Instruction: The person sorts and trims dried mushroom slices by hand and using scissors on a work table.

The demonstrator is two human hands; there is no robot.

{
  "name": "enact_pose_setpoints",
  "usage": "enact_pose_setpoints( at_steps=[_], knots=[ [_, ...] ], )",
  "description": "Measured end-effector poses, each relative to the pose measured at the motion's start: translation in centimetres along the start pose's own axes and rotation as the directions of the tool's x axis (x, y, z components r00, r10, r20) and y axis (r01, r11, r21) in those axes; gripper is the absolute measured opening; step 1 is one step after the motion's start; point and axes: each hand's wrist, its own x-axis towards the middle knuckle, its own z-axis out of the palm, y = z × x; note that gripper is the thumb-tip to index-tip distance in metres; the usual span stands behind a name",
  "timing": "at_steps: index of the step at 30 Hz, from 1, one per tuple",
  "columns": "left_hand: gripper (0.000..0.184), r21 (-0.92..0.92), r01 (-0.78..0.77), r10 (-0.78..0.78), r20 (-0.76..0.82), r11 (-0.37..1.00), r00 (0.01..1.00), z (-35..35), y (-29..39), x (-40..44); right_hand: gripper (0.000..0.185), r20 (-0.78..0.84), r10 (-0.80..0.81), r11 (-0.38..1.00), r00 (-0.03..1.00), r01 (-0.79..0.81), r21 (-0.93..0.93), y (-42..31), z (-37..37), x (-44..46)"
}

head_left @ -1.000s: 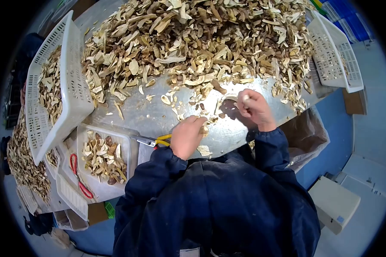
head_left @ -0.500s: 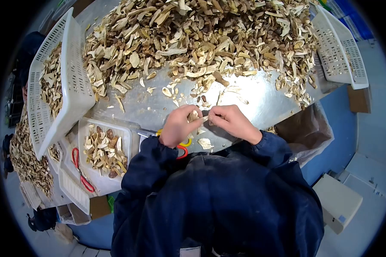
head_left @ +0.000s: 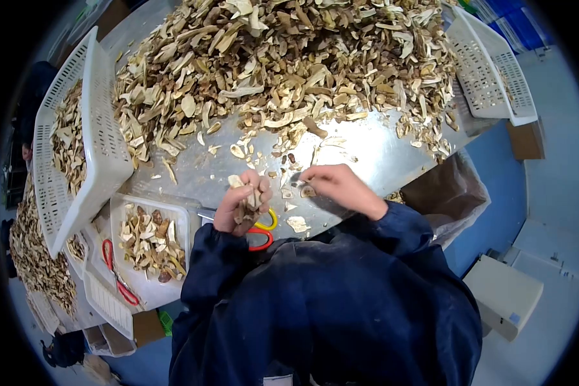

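Note:
My left hand is closed around several dried mushroom slices, pale and brown, held above the table near my body. My right hand hovers low over the metal table, fingertips pinched together; whatever is between them is too small to make out. A small mushroom piece lies just below those fingertips. Scissors with yellow and red handles rest partly hidden under my left hand and sleeve. Loose bits and a pale flake are scattered between my hands. Beyond them rises a large heap of dried mushroom slices.
At left, a white tray holds mushroom pieces, beside red-handled scissors. A tilted white basket with slices stands behind it. Another white basket is at far right, above a plastic-lined bin.
My hands were together over a mushroom piece and have now parted. The left drew back leftward with slices in its fist; the right stayed low over the table. The view shifted slightly.

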Motion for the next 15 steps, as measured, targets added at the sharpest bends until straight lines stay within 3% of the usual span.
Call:
enact_pose_setpoints(
  at_steps=[1, 2, 3, 5, 8, 10, 11, 13, 15],
  knots=[
    [0.015, -0.044, 0.004, -0.002, 0.031, 0.999, 1.000, -1.0, -0.2, -0.1, 0.020, -0.136, -0.030, 0.995, 0.990, 0.017, -0.098, -0.1, -1.4, 0.1],
    [0.016, -0.049, 0.017, -0.015, 0.040, 0.999, 0.999, -1.7, -0.5, 0.0, 0.020, -0.271, 0.096, 0.982, 0.958, -0.136, -0.133, -0.5, -3.2, -0.2],
    [0.016, -0.054, 0.031, -0.028, 0.049, 0.998, 0.998, -2.4, -1.0, 0.0, 0.020, -0.380, 0.110, 0.968, 0.919, -0.186, -0.171, 0.2, -4.8, -0.2],
    [0.019, -0.114, 0.091, -0.085, 0.060, 0.989, 0.995, -3.3, -1.7, 0.0, 0.020, -0.517, 0.052, 0.925, 0.854, -0.236, -0.298, 1.4, -7.0, 0.1],
    [0.020, -0.152, 0.102, -0.094, 0.061, 0.983, 0.994, -2.9, -2.5, 0.5, 0.024, -0.500, -0.029, 0.868, 0.866, -0.226, -0.443, 2.3, -6.8, 1.0],
    [0.019, -0.106, 0.100, -0.095, 0.044, 0.989, 0.994, -1.7, -2.1, 0.7, 0.023, -0.392, -0.167, 0.748, 0.905, -0.143, -0.648, 2.3, -5.6, 1.5],
    [0.020, -0.093, 0.104, -0.105, -0.004, 0.990, 0.994, -1.3, -2.0, 0.7, 0.019, -0.391, -0.166, 0.683, 0.905, -0.181, -0.708, 2.4, -4.8, 1.8],
    [0.019, -0.039, 0.106, -0.109, -0.071, 0.994, 0.992, -0.4, -1.8, 0.7, 0.017, -0.350, -0.133, 0.695, 0.927, -0.164, -0.700, 1.7, -3.9, 2.0],
    [0.018, 0.046, 0.147, -0.148, 0.002, 0.988, 0.989, -1.8, -2.2, 1.8, 0.015, -0.286, -0.090, 0.734, 0.954, -0.131, -0.666, 0.0, -3.0, 1.8]
  ],
)
